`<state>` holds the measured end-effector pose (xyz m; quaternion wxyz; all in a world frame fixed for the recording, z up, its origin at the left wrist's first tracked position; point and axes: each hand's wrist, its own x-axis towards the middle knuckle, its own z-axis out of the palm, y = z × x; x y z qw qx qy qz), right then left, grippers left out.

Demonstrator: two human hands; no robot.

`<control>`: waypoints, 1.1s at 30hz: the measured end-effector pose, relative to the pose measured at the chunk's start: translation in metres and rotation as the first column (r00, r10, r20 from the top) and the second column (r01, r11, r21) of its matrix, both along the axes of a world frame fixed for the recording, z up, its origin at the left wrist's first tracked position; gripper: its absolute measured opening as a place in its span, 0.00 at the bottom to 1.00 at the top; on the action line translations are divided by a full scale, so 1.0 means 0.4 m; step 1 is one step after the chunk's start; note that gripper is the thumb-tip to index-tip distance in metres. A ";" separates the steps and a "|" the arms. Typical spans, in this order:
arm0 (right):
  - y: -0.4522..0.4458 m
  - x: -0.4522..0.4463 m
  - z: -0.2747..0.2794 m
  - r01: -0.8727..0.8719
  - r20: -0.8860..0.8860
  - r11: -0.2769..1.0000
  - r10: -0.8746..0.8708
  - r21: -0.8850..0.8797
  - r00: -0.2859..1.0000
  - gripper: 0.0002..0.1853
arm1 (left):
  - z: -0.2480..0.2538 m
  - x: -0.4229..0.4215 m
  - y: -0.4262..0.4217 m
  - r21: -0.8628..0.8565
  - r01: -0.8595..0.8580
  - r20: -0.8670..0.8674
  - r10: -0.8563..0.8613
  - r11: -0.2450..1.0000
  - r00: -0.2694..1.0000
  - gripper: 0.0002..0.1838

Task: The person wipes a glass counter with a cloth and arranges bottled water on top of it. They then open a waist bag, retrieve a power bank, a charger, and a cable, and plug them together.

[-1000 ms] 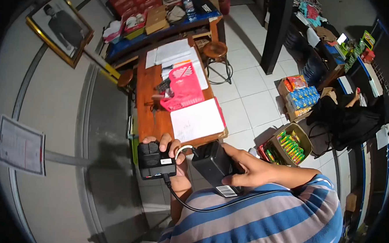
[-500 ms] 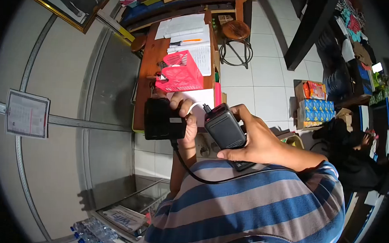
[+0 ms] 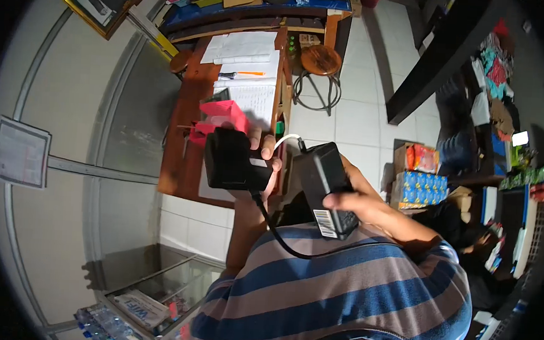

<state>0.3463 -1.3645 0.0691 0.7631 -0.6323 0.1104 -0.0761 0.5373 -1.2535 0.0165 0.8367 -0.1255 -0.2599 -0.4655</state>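
My left hand (image 3: 265, 160) is closed round a small black box-shaped device (image 3: 232, 162), its fingers on the right side. From the device's lower edge a black cable (image 3: 275, 230) curves down across the striped shirt. My right hand (image 3: 362, 202) grips a black power bank (image 3: 321, 179) with a barcode label, thumb across its face. A short white cable (image 3: 288, 137) is plugged into the power bank's top and runs toward my left hand, where its other end is hidden. The two objects are held apart, in front of my chest.
Beyond my hands stands a wooden table (image 3: 189, 113) with papers (image 3: 254, 101) and a pink basket (image 3: 226, 113). A round stool (image 3: 321, 60) is right of it, near a black post (image 3: 440, 62). Boxes of packets (image 3: 420, 189) and a dark-clothed person (image 3: 444, 223) are at the right.
The view has shifted and turned. Both hands still hold their objects, now slightly farther right in view. The power bank has tilted, showing its barcode side again.
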 end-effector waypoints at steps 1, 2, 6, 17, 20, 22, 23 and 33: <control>-0.034 0.013 -0.015 -0.123 0.059 0.945 0.110 0.303 0.992 0.40 | -0.008 0.015 -0.026 0.021 -0.050 0.045 0.049 0.999 0.998 0.21; -0.069 0.027 -0.032 -0.239 0.137 0.785 0.197 0.571 0.971 0.40 | 0.001 0.019 -0.053 -0.005 -0.073 0.023 0.073 0.997 0.997 0.21; -0.199 0.111 -0.076 -0.393 0.333 0.186 0.285 0.901 0.899 0.42 | 0.058 0.062 -0.167 0.022 -0.187 0.085 0.185 0.982 0.979 0.26; -0.441 0.330 -0.060 -0.425 0.441 -0.120 0.234 0.897 0.866 0.46 | 0.108 0.256 -0.435 -0.064 -0.113 0.159 0.122 0.992 0.980 0.33; -0.482 0.361 -0.053 -0.369 0.368 -0.036 0.217 0.929 0.904 0.43 | 0.104 0.286 -0.478 -0.013 -0.064 0.110 0.065 0.998 0.992 0.34; -0.516 0.377 -0.037 -0.302 0.291 0.024 0.215 0.953 0.932 0.41 | 0.097 0.308 -0.498 0.027 -0.128 0.112 0.125 0.991 0.986 0.33; -0.541 0.381 -0.040 -0.273 0.203 0.278 0.254 0.921 0.946 0.39 | 0.092 0.316 -0.506 0.051 -0.163 0.113 0.156 0.985 0.981 0.33; -0.733 0.536 -0.098 -0.274 0.015 0.500 0.462 0.821 0.887 0.34 | 0.124 0.329 -0.597 0.099 -0.480 0.031 0.479 0.872 0.877 0.30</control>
